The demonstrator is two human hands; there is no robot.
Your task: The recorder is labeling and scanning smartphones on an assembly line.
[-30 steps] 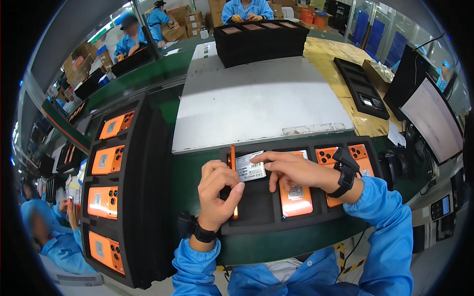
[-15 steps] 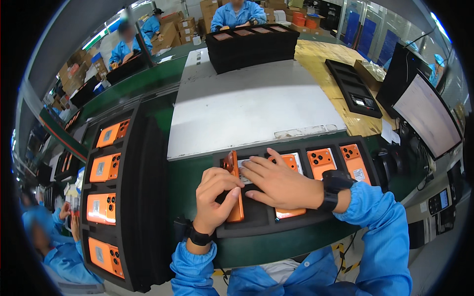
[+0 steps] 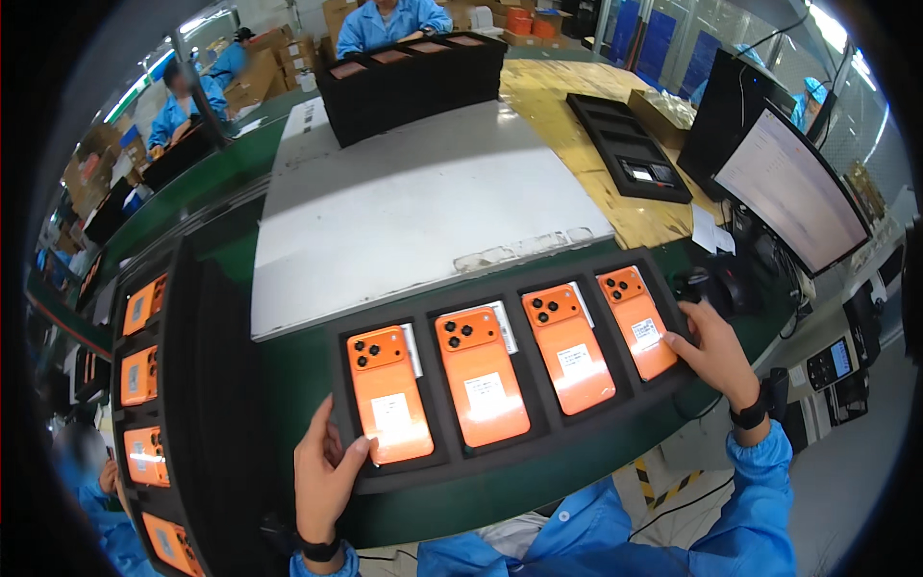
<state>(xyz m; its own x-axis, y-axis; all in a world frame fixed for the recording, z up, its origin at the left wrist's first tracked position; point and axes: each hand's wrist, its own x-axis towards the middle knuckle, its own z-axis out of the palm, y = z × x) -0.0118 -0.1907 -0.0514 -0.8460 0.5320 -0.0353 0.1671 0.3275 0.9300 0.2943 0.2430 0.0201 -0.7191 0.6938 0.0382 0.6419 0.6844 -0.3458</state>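
Evidently, the near tray is fully loaded: the shallow black foam tray [image 3: 461, 466] on the green surface [image 3: 413, 507] has an orange phone, lying camera side up, in each of its four compartments. From left to right these are the first orange phone [image 3: 389, 396], the second orange phone [image 3: 483, 377], the third orange phone [image 3: 568, 350] and the fourth orange phone [image 3: 637, 323]. Each bears a white label on its back, and a white card strip shows beside the upper right of the first three.

The left hand [image 3: 325, 469] and right hand [image 3: 713, 356] grip opposite ends of this tray, thumbs over the rim and fingers against the outer sides; neither holds a phone. As a judgement, filling and labelling look finished in this tray, with no compartment lacking a phone.

To the left, a tall stack of dark foam trays [image 3: 207, 385] carries more orange phones with labels on top. Whether those are finished or waiting, I cannot tell.
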